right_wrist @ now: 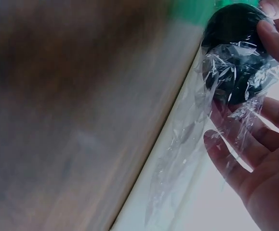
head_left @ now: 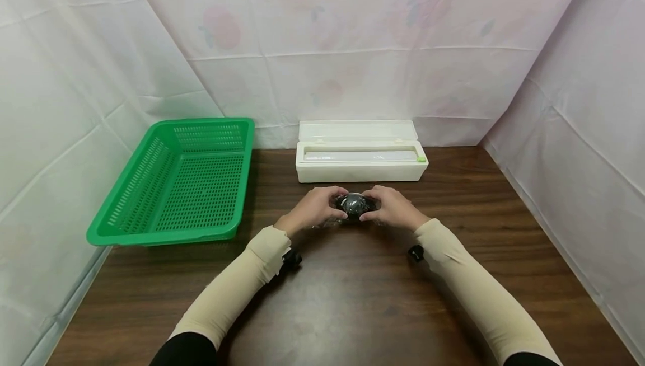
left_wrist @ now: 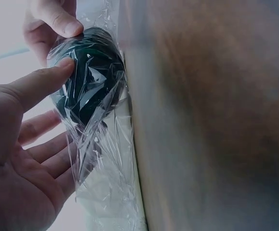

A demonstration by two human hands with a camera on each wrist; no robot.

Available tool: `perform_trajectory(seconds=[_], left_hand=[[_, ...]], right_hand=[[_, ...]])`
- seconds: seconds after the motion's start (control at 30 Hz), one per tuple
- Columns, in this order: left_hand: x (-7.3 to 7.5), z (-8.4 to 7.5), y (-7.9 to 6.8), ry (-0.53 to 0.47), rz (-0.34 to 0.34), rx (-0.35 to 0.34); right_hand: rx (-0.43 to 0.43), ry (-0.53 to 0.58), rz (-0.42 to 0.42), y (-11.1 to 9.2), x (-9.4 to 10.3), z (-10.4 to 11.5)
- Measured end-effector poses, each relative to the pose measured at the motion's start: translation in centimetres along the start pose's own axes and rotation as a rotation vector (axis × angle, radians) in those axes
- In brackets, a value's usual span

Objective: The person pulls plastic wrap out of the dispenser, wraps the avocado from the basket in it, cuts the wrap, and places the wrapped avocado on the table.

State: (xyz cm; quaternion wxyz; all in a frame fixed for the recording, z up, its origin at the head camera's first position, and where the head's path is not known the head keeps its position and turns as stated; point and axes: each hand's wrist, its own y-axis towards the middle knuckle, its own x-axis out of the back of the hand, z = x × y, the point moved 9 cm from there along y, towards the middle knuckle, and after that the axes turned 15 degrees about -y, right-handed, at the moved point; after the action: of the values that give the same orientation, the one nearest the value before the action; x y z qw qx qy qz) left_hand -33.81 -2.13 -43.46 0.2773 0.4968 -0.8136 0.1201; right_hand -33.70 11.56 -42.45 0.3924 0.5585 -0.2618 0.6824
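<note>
A dark, glossy, rounded thing [head_left: 355,203], its exact kind unclear, is held just in front of the white box. Clear cling film [left_wrist: 105,163] covers much of it, and loose crumpled ends trail off both sides. My left hand [head_left: 316,206] grips its left side, thumb on the near face. From the right, my right hand [head_left: 396,208] holds the opposite side between thumb and fingers. In the right wrist view, film [right_wrist: 178,149] hangs over the spread lower fingers. The thing's underside is hidden in the head view.
At the back of the brown wooden table [head_left: 322,304] stands a white cling film dispenser [head_left: 360,173], lid up, a roll inside and a green slider at its right end. A green perforated basket [head_left: 244,187] is at the left. White patterned cloth [head_left: 327,30] encloses the table's back and sides.
</note>
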Motion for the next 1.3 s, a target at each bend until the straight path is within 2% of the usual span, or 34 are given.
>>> perform_trajectory(seconds=[0.17,0.4,0.5,0.7,0.8,1.03,1.13,1.3], left_hand=[[-0.5,0.2,-1.2,-0.021,0.04,0.016],[-1.2,0.5,-2.1,0.02,0.078,0.008],[-1.4,0.7,-2.3,0.017,0.087,0.013],[-1.3,0.5,-2.6,0.013,0.083,-0.024],[-1.1,0.6,-2.8,0.012,0.07,-0.024],[-0.1,0.9,-3.0,0.021,-0.007,-0.022],[0.0,1.0,-3.0,0.029,-0.021,-0.025],[0.4,0.6,-3.1,0.08,-0.064,-0.075]], right_hand=[[0.016,0.012,0.014,-0.9,-0.6,0.8],[0.043,0.018,-0.005,-1.8,-1.4,1.3],[0.046,0.028,0.002,-2.1,-1.7,1.4],[0.049,0.055,0.002,-2.5,-1.5,1.2],[0.051,0.062,-0.004,-2.7,-1.2,0.9],[0.028,0.077,-0.023,-3.0,-0.6,0.3],[0.049,0.061,-0.04,-3.0,-0.4,0.3],[0.121,0.02,-0.112,-3.1,0.2,0.8]])
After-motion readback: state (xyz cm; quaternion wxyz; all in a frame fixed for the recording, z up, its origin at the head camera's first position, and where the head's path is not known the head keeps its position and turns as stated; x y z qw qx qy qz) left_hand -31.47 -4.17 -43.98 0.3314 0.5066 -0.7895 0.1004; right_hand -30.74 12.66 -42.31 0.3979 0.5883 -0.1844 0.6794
